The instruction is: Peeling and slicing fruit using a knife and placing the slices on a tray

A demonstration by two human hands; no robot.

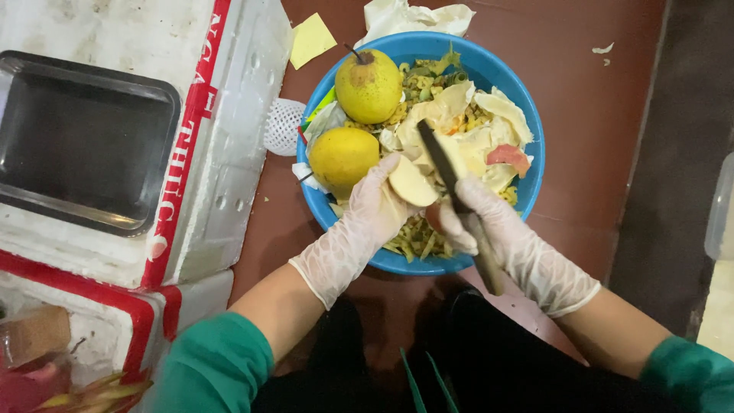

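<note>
— Reddish-brown floor [596,115] runs under everything; what sits on it?

— One blue bowl [527,176], heaped with pale peelings and scraps. Both gloved hands work right over its near rim.

— What has the left hand [375,210] got?

— One piece of cut fruit [410,183], pale flesh up. The fingers curl under and around it, closed on it, with the thumb side against its edge.

— And the right hand [489,229]?

— It is closed round the handle of one dark knife [443,164]. The handle sticks out toward the person past the wrist, and the blade points away over the scraps. The blade lies just beside the fruit piece, on its right; whether it touches cannot be told.

— So the piece lies between the two hands?

— Yes, in the left one, with the knife hand close on its right, above the near part of the bowl.

— Any whole fruit?

— Two yellow-green pears [368,86] in the far-left part of the bowl, one behind the other, the nearer one just beyond the left fingertips.

— What else is around?

— One white foam box [237,138] with red tape on the left, carrying one metal tray [84,145]. One yellow paper slip [311,40] and one crumpled white wrapper [413,17] lie beyond the bowl, and one white foam net sleeve [283,126] sits by its left rim.
</note>
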